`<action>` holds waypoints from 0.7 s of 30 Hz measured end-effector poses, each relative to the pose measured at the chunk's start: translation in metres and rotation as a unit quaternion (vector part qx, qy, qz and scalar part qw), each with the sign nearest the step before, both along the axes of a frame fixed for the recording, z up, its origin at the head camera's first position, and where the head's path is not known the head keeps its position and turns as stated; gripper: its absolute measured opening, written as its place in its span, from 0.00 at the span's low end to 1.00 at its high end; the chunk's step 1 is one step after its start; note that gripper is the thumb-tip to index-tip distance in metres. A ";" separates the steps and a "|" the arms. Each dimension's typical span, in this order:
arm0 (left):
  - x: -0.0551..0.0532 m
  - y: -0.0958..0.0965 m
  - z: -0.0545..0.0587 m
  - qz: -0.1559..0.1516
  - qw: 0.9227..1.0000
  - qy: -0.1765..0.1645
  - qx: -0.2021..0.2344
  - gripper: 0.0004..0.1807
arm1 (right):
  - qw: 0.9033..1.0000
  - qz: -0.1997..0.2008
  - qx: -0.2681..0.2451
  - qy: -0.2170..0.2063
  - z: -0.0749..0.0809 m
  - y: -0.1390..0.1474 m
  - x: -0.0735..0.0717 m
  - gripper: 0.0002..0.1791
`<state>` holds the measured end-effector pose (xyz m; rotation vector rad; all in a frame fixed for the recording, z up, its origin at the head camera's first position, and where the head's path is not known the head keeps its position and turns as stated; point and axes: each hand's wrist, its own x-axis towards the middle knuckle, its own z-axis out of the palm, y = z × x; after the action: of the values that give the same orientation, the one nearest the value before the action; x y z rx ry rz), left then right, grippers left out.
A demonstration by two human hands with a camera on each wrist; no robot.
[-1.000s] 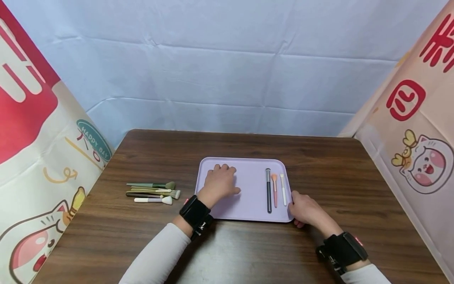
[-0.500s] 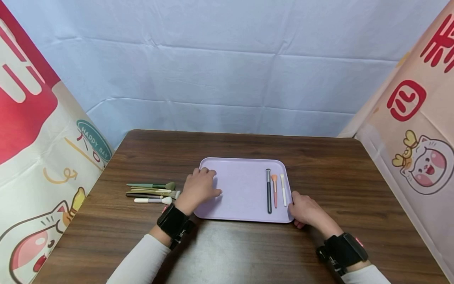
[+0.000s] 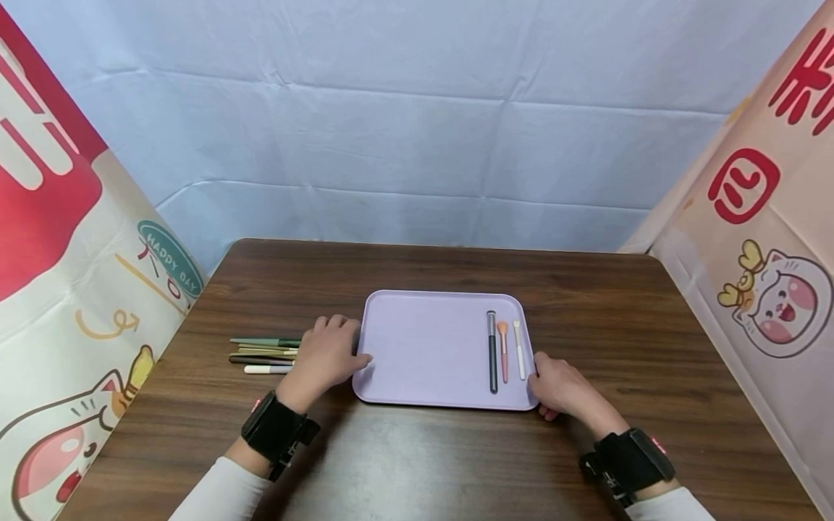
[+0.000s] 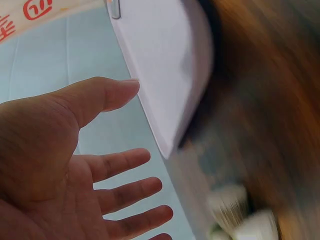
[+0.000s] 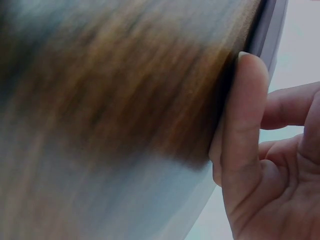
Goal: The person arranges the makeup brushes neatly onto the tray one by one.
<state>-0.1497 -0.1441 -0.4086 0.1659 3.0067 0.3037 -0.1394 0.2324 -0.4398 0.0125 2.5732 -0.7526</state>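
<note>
A pale lilac tray (image 3: 430,354) lies on the table, with three makeup brushes side by side near its right end: a dark one (image 3: 491,352), a pink one (image 3: 504,352) and a white one (image 3: 519,350). My left hand (image 3: 326,354) is off the tray's left edge, fingers spread and relaxed, holding nothing; its thumb overlaps the rim in the head view. It covers the bristle ends of several brushes (image 3: 260,352) lying at the left. My right hand (image 3: 559,383) grips the tray's front right corner, with its thumb (image 5: 245,100) along the edge and its fingers curled.
The dark wooden table (image 3: 443,463) ends at a back edge before a pale blue cloth (image 3: 404,130). Printed cloths hang at the left (image 3: 59,289) and right (image 3: 769,304). Blurred white bristles (image 4: 255,227) show low in the left wrist view.
My left hand has moved left from above the tray to beside its left edge, now over the brush pile's bristle ends. The right hand and the tray have stayed in place.
</note>
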 end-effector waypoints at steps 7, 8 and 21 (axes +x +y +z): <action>0.007 -0.024 0.001 0.011 1.000 -0.006 0.011 0.35 | 1.000 0.000 0.001 0.003 -0.001 0.000 0.000 0.12; 0.008 -0.026 0.001 0.012 1.000 -0.007 0.012 0.35 | 1.000 0.000 0.001 0.004 0.000 0.000 0.000 0.12; 0.023 -0.058 0.001 0.029 1.000 0.003 0.002 0.37 | 1.000 -0.001 -0.003 0.003 -0.001 0.000 0.000 0.12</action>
<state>-0.1270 -0.2026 -0.4078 0.0808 3.0207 0.3142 -0.1390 0.2325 -0.4404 0.0109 2.5777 -0.7616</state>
